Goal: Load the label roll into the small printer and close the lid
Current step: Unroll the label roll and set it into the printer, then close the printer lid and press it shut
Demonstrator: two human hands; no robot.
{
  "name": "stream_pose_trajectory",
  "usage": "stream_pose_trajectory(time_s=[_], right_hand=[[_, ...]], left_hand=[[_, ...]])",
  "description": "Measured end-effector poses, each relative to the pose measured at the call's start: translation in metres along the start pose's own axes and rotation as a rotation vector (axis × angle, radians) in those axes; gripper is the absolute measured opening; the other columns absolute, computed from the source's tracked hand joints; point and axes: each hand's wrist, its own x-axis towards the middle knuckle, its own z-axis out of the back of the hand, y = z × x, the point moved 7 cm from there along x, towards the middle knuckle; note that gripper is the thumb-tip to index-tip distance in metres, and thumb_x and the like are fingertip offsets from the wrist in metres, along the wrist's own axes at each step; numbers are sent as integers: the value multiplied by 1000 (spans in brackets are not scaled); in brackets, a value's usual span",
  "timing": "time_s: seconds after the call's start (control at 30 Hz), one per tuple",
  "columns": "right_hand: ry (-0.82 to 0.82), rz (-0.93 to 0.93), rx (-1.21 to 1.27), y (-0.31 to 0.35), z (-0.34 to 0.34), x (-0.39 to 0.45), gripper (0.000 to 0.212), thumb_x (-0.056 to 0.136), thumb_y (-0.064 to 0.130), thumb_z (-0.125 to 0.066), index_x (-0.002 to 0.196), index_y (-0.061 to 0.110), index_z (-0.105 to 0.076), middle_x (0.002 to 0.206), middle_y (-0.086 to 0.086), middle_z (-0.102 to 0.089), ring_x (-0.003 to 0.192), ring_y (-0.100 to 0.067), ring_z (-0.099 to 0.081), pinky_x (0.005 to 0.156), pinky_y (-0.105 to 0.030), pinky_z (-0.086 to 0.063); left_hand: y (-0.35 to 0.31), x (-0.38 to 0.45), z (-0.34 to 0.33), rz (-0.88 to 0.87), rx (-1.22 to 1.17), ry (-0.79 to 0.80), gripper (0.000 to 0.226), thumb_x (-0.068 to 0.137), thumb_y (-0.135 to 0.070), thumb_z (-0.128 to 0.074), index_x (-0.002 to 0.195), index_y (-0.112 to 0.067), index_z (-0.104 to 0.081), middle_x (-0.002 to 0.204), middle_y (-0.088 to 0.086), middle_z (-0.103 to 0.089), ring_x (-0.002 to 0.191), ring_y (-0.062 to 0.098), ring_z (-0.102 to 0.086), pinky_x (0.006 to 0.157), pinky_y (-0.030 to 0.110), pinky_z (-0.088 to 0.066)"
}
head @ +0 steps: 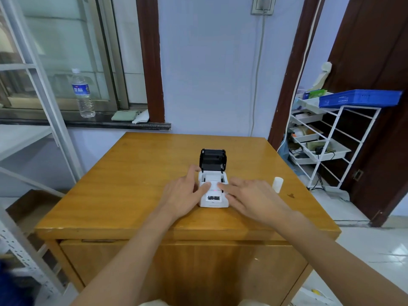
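A small white printer [213, 200] stands in the middle of the wooden table [132, 173]. Its black lid [212, 159] is flipped up and back, leaving the paper bay open. White label paper lies in the bay. My left hand [184, 195] rests against the printer's left side, with a finger on the paper at the bay's front edge. On the other side my right hand [249, 198] lies against the printer, its fingertips also pressing the paper. A white roll [277, 184] stands upright on the table to the right, apart from both hands.
A water bottle [82, 93] and a folded cloth [123, 115] sit on the dark window ledge behind the table. A white wire rack [326, 138] with trays and a blue crate [357, 98] stands at the right. A metal shelf frame [44, 107] stands at the left.
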Motion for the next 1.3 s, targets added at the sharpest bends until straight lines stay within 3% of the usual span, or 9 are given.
stream_pose_trajectory(time_s=[0.2,0.3,0.37,0.5,0.57,0.77,0.93,1.1,1.3], right_hand=[[-135,-144,294,-13,13,7,38,102,34,-43,133,39,-63,106,17,-65,80,-8,-60,62,-34,-50],[-249,-247,372,-24,22,20,37,100,28,-45,134,35,-60,100,20,-58,76,-7,-57,64,-33,-50],[-288,-307,382,-33,25,33,39,100,28,-44,137,31,-57,109,14,-59,80,-12,-62,70,-38,-56],[-225,-375,429,-46,24,68,47,103,27,-42,149,24,-49,145,0,-53,126,-21,-58,92,-44,-55],[-163,-367,459,-47,20,83,47,106,27,-39,152,22,-46,152,0,-49,136,-21,-50,97,-44,-52],[-189,-380,494,-43,9,92,26,107,35,-45,121,23,-62,125,3,-64,111,-21,-61,84,-41,-53],[-242,-359,533,-42,11,86,10,101,34,-55,98,28,-62,101,10,-68,97,-18,-62,77,-41,-54],[-87,-289,644,-39,9,84,5,101,29,-58,99,24,-59,98,11,-67,99,-17,-63,86,-48,-55],[77,-221,675,-31,7,78,9,98,26,-63,104,20,-58,106,0,-72,102,-22,-66,91,-42,-53]], left_hand=[[-1,-1,0,8,12,13,57,95,-71,-43,136,-32,-35,79,-10,-62,64,9,-60,53,33,-36],[-2,-1,0,10,19,13,59,93,-74,-44,135,-33,-34,80,-11,-63,63,6,-60,52,32,-37],[-2,-1,0,6,25,11,64,89,-79,-39,135,-34,-34,81,-9,-65,64,9,-62,52,33,-39],[0,0,-1,7,37,9,68,88,-80,-41,137,-33,-36,81,-9,-64,65,10,-62,53,33,-42],[-1,0,0,8,36,2,71,85,-82,-41,137,-33,-36,81,-9,-65,66,11,-64,55,34,-46],[1,1,-1,26,36,10,74,82,-85,-42,133,-31,-36,84,-9,-67,69,13,-66,62,37,-54],[2,1,-1,41,29,21,79,79,-86,-42,133,-29,-34,82,-11,-66,70,14,-66,64,39,-55],[2,0,0,66,-14,25,74,87,-77,-53,135,-25,-35,81,-18,-59,70,9,-62,59,35,-43],[2,-1,1,83,-41,28,77,87,-75,-59,138,-23,-34,80,-18,-60,74,13,-66,59,35,-42]])
